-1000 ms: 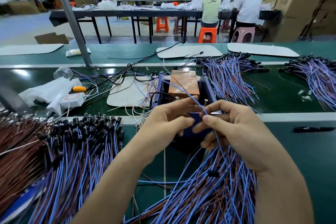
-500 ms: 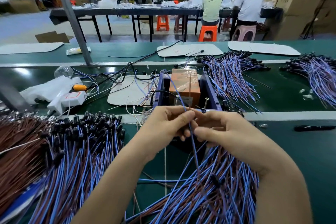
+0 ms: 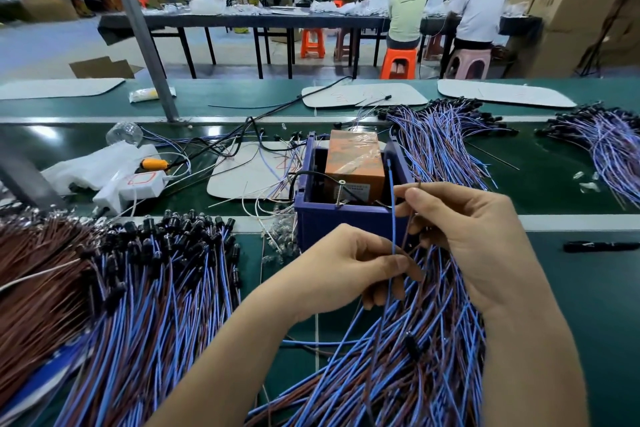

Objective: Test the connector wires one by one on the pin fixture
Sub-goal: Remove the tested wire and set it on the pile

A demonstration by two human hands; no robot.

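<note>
Blue wire (image 3: 391,204) pinched by both hands, lower end lost in bundle (image 3: 398,357)

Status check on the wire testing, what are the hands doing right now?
Left hand pinching blue wire; right hand pinching its brown wire. Wire ends raised beside blue fixture box, not on a pin. Wire pile beneath hands.

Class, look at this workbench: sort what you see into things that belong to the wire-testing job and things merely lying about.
Belonging to the job:
- blue wire pinched by left hand and right hand
- blue fixture box with upright pin
- wire bundle beneath the hands
- connector-tipped pile at left

Lying about:
- black pen
- white plastic bag
- white mat
</note>
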